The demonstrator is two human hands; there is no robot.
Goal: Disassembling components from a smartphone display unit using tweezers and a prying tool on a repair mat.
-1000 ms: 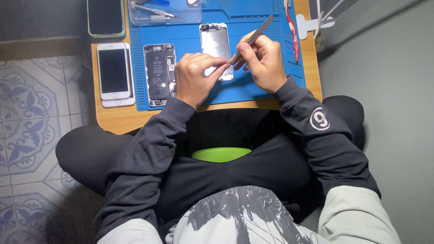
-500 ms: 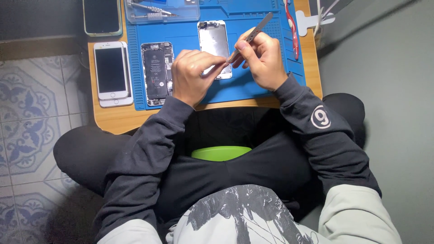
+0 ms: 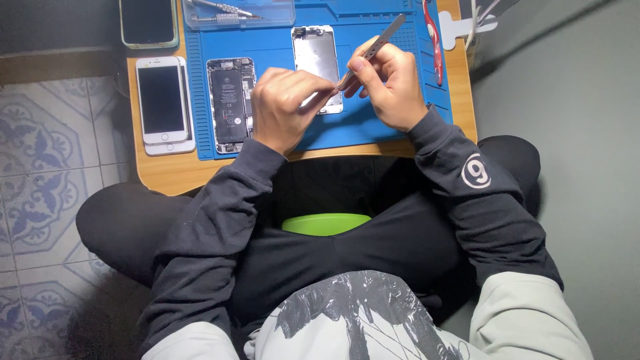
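My right hand (image 3: 393, 83) grips metal tweezers (image 3: 377, 45), their tips pointing down-left toward my left hand. My left hand (image 3: 287, 103) is closed, its fingertips pinched at the tweezer tips over the lower end of a detached phone screen panel (image 3: 315, 53). What lies between the fingers is too small to tell. The panel lies face down on a blue work mat (image 3: 280, 40). An opened phone body (image 3: 230, 100) with its battery showing lies on the mat left of my left hand.
Two white phones (image 3: 162, 100) are stacked on the wooden table (image 3: 160, 173) left of the mat. A dark phone (image 3: 148, 21) lies above them. A clear tray with tools (image 3: 240, 12) sits at the mat's top. A red-handled tool (image 3: 432, 37) lies at right. Tiled floor is at left.
Both hands have stayed together over the panel's lower end, shifting only slightly. The view has drifted a little.
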